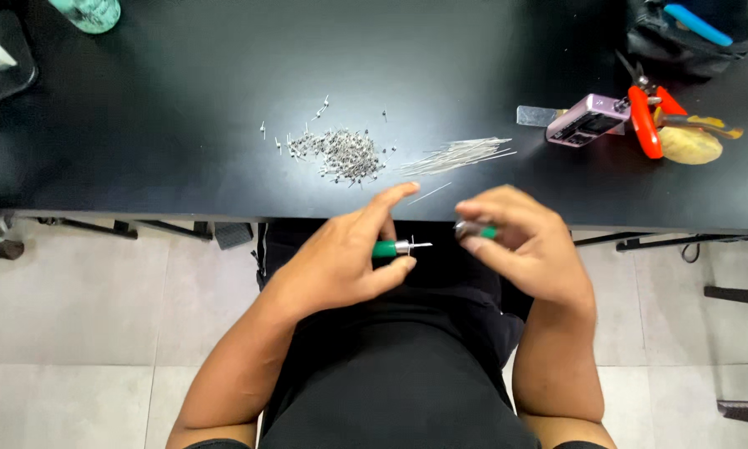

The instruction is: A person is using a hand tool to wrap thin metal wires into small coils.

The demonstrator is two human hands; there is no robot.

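Observation:
My left hand [349,258] grips a small green-handled tool [395,248] with a thin metal tip pointing right. My right hand [528,241] pinches a small part with a metal end and a green bit [474,229] between thumb and fingers, a short gap from the tool's tip. Both hands hover over my lap, just in front of the black table's edge [183,208]. On the table beyond them lie a heap of tiny metal pieces [341,154] and a bundle of thin metal pins [461,155].
Red-handled pliers [644,120], a small pink device [586,120] and a yellowish lump [688,145] lie at the table's right. A black bag [690,33] sits at the far right corner and a teal bottle [87,12] at the far left. Tiled floor lies below.

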